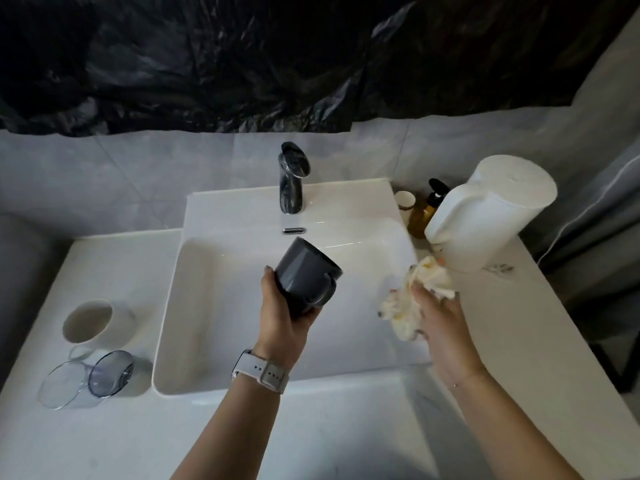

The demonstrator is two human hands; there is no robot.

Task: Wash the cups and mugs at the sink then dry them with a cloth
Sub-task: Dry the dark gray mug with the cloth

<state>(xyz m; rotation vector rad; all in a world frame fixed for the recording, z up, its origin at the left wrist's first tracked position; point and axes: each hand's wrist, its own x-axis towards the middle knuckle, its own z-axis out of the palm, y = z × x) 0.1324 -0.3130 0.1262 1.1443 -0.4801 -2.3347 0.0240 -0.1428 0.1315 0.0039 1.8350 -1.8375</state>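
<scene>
Holding the mug (304, 275) tilted over the sink (207, 306), my left hand (282, 317) curls fingers round it so drips fall in; right hand (441, 322), at 3 o'clock, bunches the cloth (415, 296), likely for drying.

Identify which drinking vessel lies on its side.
The clear glass left of the sink; the white mug stands upright, the grey mug is held.
</scene>
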